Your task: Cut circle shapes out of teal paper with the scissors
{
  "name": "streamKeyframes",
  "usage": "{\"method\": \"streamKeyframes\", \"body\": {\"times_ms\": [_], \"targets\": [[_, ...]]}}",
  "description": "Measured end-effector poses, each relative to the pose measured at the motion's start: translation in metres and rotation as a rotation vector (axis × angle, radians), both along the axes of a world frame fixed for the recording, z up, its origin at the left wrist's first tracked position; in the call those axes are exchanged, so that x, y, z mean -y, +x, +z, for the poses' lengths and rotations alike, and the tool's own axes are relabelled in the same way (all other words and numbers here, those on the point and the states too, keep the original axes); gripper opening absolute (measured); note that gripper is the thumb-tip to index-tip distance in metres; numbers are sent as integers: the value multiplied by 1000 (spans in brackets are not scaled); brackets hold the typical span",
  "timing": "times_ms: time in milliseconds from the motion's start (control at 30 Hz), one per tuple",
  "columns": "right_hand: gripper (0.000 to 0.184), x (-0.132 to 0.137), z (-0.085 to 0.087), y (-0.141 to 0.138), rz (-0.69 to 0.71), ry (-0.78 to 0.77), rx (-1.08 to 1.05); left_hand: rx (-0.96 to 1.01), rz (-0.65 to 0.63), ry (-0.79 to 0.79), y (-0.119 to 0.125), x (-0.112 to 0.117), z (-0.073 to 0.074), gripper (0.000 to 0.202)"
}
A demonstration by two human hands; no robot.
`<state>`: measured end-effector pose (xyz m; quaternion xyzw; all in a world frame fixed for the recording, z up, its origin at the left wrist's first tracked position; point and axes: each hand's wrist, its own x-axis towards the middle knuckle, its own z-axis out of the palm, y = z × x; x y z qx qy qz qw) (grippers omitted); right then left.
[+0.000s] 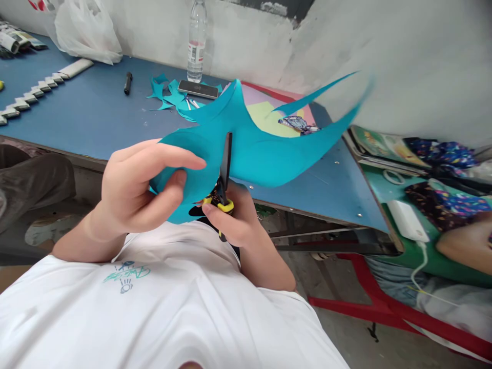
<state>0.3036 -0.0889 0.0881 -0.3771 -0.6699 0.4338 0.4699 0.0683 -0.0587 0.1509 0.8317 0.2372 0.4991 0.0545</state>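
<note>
My left hand (138, 184) pinches the left side of a sheet of teal paper (265, 154), thumb and forefinger closed on it. The paper has curved, cut edges, and pointed strips stick out to the upper right, their ends blurred. In my right hand (238, 220) is a pair of scissors (226, 169) with black blades and yellow-trimmed handles. One blade lies over the paper's face and points up, with the sheet between the blades. Part of the right hand's fingers is hidden behind the handles and the paper.
Teal scraps (158, 89), a dark flat case (199, 89) and a water bottle (196, 46) stand along the blue table (96, 113). Left are a black pen-like object (128, 83) and a folded-paper chain (38, 91). Another person's arm (467, 243) rests right, near a white charger (407, 220).
</note>
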Motion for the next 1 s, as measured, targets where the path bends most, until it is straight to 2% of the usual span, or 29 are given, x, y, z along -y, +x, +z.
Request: {"method": "streamKeyframes", "body": {"times_ms": [167,333,533,667,767,800,833,900,1000], "targets": [[19,1,-3,1,44,-11,-42,3,-23,-58,-3,-2,1,33],[20,0,-2,-2,20,-10,-27,5,-23,-109,-3,0,1,34],[17,-1,3,-2,-20,49,12,12,-86,-28,0,-3,-1,31],[15,-2,2,-2,-13,66,3,-1,-34,-85,-3,-3,-5,29],[18,-2,1,-3,-17,36,18,55,-63,-101,-2,-6,-11,24],[20,-3,1,-3,-19,24,20,130,-103,-49,1,-7,-11,19],[21,-3,0,-3,-21,16,19,149,-91,-60,6,-7,-11,18],[21,-3,0,-4,-20,9,17,135,-2,-141,21,-5,-6,28],[19,-2,0,-4,-19,21,7,136,9,-153,48,-2,6,45]]}}
